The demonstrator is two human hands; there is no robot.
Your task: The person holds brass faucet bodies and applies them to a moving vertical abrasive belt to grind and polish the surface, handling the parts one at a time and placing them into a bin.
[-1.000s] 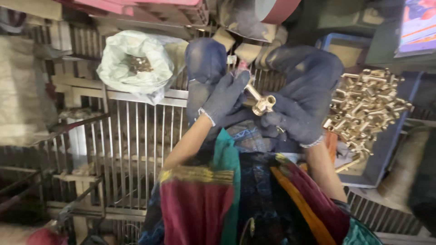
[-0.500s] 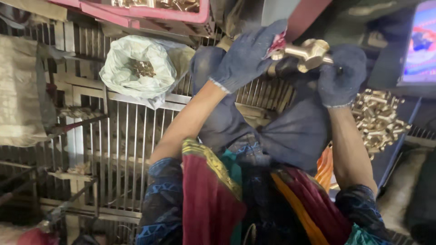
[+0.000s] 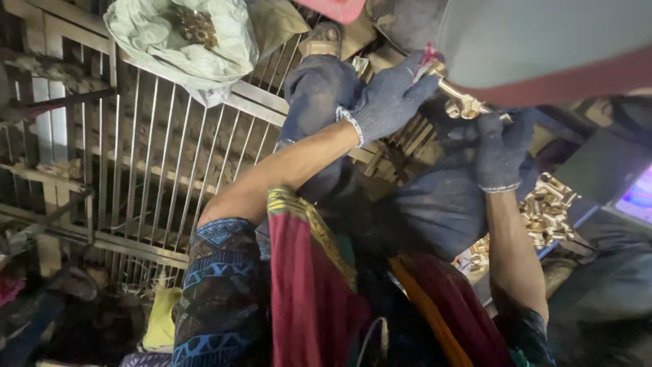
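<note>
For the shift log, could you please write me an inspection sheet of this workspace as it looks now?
Surface: metal grate below the arms, bars upright.
Job's things: brass fitting held up near a grey machine cover.
Clutter: pale bag with brass parts on the grate; pile of brass fittings in a blue tray at right.
Hands: left hand and right hand, both in dark knit gloves, grip the fitting.
Cables: nothing seen.
Surroundings: lit screen at right edge; dim, crowded floor.

A brass fitting (image 3: 462, 102) — shiny, golden, with a slim stem and knobby body — lies tilted, partly hidden, pinched between two gloved hands, raised near a grey machine edge.
</note>
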